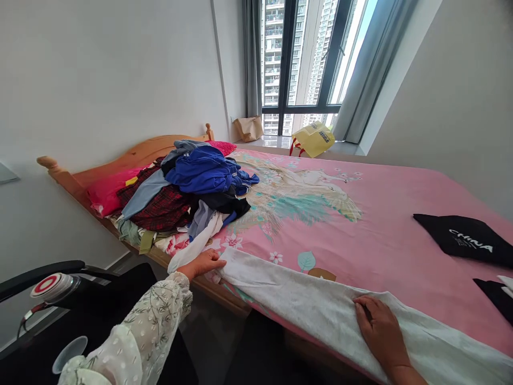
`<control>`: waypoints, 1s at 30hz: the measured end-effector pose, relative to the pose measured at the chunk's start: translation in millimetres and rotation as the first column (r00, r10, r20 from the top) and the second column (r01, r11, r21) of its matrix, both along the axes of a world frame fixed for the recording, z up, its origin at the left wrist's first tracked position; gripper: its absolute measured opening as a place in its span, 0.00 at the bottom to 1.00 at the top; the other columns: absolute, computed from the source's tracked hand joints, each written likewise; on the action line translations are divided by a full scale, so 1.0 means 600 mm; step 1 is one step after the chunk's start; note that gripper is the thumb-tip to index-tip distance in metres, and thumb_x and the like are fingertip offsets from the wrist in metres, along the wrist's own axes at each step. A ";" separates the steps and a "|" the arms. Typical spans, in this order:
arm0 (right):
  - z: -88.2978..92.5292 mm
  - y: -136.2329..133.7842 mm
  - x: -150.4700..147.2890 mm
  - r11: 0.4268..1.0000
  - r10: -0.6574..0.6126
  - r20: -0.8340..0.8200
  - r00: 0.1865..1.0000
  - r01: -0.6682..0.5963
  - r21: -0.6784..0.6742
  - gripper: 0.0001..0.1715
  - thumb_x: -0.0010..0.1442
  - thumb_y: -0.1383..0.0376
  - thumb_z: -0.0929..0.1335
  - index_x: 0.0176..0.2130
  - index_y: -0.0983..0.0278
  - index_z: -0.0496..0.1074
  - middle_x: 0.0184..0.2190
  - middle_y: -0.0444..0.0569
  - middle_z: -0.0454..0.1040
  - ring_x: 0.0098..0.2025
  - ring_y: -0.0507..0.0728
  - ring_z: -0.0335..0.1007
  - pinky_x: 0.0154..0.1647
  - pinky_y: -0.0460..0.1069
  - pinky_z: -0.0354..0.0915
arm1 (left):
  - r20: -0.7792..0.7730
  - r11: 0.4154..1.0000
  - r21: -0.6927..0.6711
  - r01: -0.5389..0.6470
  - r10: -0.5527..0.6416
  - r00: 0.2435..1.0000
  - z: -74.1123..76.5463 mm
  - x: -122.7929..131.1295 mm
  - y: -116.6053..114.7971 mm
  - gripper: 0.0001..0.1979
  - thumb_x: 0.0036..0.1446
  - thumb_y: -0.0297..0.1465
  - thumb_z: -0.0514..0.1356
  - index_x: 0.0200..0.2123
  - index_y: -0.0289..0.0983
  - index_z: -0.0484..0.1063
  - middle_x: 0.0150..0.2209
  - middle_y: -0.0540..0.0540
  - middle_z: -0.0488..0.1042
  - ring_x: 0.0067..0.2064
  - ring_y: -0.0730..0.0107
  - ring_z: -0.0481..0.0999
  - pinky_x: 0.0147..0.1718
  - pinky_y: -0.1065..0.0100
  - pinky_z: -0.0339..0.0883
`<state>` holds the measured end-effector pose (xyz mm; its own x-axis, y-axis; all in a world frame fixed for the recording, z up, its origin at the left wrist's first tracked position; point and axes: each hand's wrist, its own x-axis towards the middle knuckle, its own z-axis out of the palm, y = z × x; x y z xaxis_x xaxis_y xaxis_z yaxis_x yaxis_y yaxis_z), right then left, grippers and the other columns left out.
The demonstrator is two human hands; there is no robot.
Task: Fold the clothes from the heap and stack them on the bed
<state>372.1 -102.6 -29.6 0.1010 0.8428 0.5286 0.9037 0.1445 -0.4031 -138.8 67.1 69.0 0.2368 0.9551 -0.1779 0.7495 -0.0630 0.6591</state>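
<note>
A pair of pale grey trousers (pixel 288 289), as far as the shape tells, lies in a long narrow strip along the near edge of the bed. My left hand (pixel 204 263) pinches its left end between thumb and fingers. Farther right, my right hand (pixel 379 329) presses on the strip with bent fingers closed at its upper edge. Beside my left hand, a white cloth (pixel 198 243) hangs from a heap of clothes. That heap holds a blue garment (pixel 206 170), a dark red plaid garment (pixel 162 208) and several others.
The pink bed sheet (pixel 385 214) carries a black folded garment (pixel 460 238) with white lettering at the right. Left stands a wooden headboard (pixel 132 155). A black chair (pixel 100 291) holds a jar-like container (pixel 56 289). A yellow bag (pixel 315 140) sits by the window.
</note>
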 end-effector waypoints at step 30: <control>0.003 -0.002 0.000 0.999 -0.046 -0.026 0.999 0.046 0.013 0.11 0.61 0.59 0.62 0.37 0.61 0.70 0.38 0.50 0.73 0.42 0.60 0.67 0.46 0.56 0.62 | -0.152 0.925 0.379 0.005 0.057 0.987 0.024 0.078 0.003 0.11 0.45 0.39 0.60 0.21 0.40 0.64 0.27 0.48 0.67 0.37 0.61 0.68 0.42 0.64 0.58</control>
<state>371.8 -103.9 -28.0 0.1533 0.8297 0.5368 0.8988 0.1086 -0.4246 -92.0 68.8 83.3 0.2097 0.9640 0.1638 0.8458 -0.2629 0.4642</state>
